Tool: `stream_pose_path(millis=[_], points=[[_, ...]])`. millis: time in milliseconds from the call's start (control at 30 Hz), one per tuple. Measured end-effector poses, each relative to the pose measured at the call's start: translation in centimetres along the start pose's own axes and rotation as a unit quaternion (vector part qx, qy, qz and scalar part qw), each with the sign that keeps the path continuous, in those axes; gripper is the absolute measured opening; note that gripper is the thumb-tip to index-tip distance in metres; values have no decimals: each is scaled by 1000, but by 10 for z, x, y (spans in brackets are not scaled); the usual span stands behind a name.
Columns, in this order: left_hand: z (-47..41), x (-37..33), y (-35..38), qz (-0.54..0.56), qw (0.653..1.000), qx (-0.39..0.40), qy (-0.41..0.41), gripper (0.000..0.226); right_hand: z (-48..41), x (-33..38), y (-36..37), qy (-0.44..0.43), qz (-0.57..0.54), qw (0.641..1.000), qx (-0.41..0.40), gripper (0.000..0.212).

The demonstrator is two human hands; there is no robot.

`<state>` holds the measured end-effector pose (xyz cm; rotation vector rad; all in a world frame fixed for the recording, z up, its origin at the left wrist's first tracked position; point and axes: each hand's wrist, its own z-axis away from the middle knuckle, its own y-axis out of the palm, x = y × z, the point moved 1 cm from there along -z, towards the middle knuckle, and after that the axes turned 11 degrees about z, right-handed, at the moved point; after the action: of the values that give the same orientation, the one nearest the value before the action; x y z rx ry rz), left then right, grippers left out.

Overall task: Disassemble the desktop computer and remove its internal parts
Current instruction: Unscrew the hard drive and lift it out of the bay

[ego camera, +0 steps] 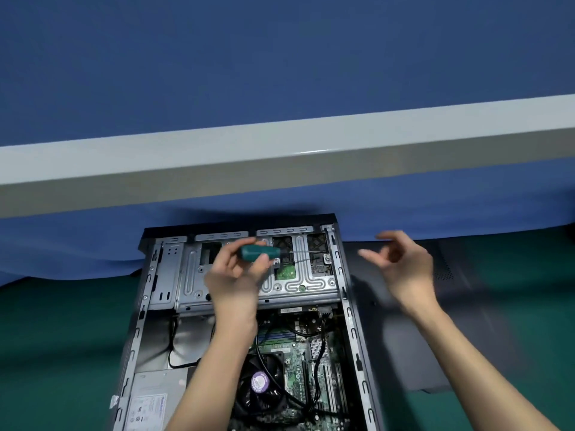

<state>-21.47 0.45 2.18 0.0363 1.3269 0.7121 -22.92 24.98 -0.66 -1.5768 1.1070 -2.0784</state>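
Observation:
An open desktop computer case (348, 309) lies flat on a green mat, its inside facing up. My left hand (231, 278) grips a green-handled screwdriver (260, 253) over the silver drive cage (311, 284); its shaft points right toward a screw tab (326, 259) at the cage's far right corner. To the right of the case, my right hand (404, 265) hovers in the air, blurred, with fingers loosely curled and holding nothing. Nearer me sit the motherboard (295, 362), the black CPU fan (261, 384) with a purple sticker, and the power supply (149, 402).
The removed dark side panel (413, 337) lies on the green mat (62, 337) right of the case. A blue cloth (77, 244) and a white beam (280, 157) stand behind the case. Black cables (314, 374) run across the motherboard.

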Motion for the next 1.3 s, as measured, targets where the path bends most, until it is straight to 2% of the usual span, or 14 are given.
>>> stream_pose_path(millis=[100, 167, 233, 300, 333, 367, 400, 433, 467, 500, 600, 1300], points=[[15, -7, 35, -88, 986, 101, 101, 41, 28, 52, 0, -171, 25, 982, 74, 52], [24, -7, 54, -115, 972, 157, 134, 46, 41, 71, 3, -265, 68, 960, 62, 47], [27, -7, 66, -125, 964, 193, 130, 53, 43, 76, 1, -297, 80, 951, 14, 37], [19, -6, 67, -51, 980, 187, 47, 51, 38, 71, -3, -275, 76, 958, -40, 23], [13, -2, 62, -49, 985, 165, 21, 44, 35, 66, -6, -234, 44, 970, -55, 16], [7, 3, 56, -126, 980, 152, 37, 38, 32, 61, -8, -181, -29, 981, -59, 11], [3, 10, 47, -268, 948, 158, 69, 34, 32, 58, -9, -130, -130, 982, -53, 8], [1, 18, 36, -416, 890, 159, 102, 31, 31, 55, -9, -88, -230, 968, -44, 6], [-1, 27, 23, -487, 850, 158, 125, 29, 32, 53, -9, -63, -305, 949, -36, 7], [-2, 35, 14, -520, 827, 169, 129, 27, 34, 50, -8, -53, -345, 937, -31, 7], [-1, 53, -2, -540, 805, 200, 142, 28, 38, 40, -4, -57, -354, 934, -13, 10], [-5, 61, -9, -508, 823, 206, 149, 26, 45, 29, 14, -116, -261, 958, -17, 13]])
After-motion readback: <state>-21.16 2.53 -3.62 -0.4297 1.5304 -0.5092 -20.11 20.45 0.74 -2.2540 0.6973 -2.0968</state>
